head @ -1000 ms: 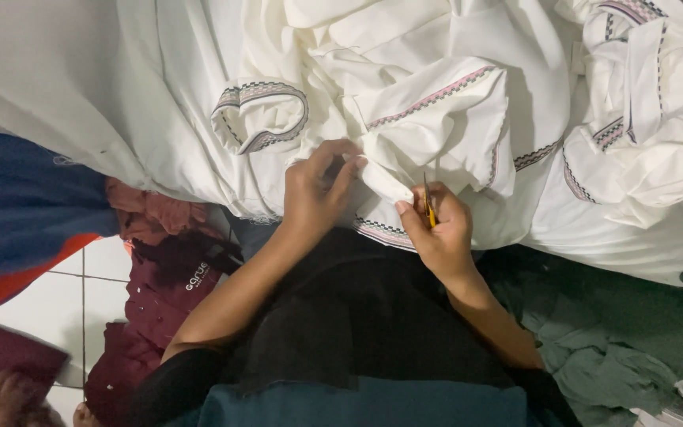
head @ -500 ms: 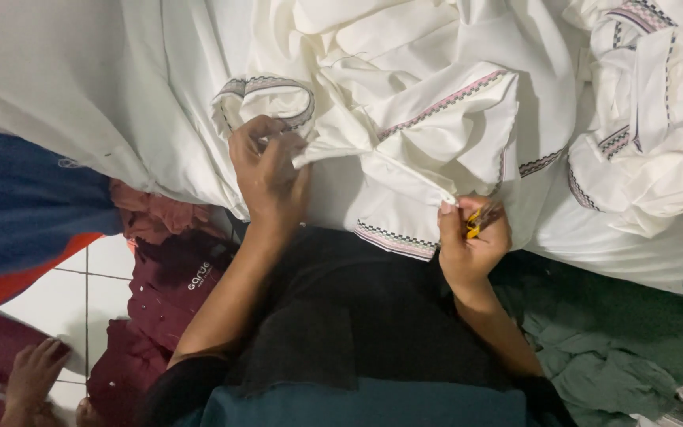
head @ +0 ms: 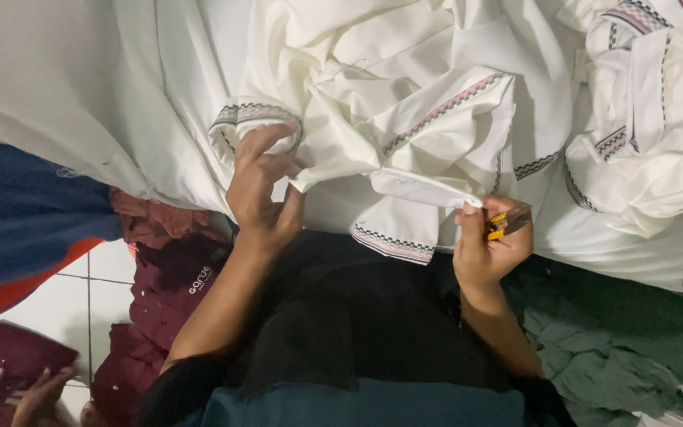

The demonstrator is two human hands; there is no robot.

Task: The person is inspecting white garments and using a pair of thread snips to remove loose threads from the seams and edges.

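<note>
Since a second ago, the left hand (head: 262,190) has slid away to the left and now squeezes a bunch of the soft white cloth (head: 405,119) beside a round cuff with a zigzag band. Its fingers are shut tight on the folds. Over on the other side, the right hand (head: 488,241) has drifted down and right, and pinches the cloth's edge while its fingers close around a small yellow tool (head: 499,224); most of that tool is hidden. Pink and black stitched stripes run along the wrinkly cloth. Lower left, dark red clothes (head: 175,285) with a small white label lie on white floor tiles (head: 49,304), and another person's hands (head: 9,391) are cut off at the corner.
</note>
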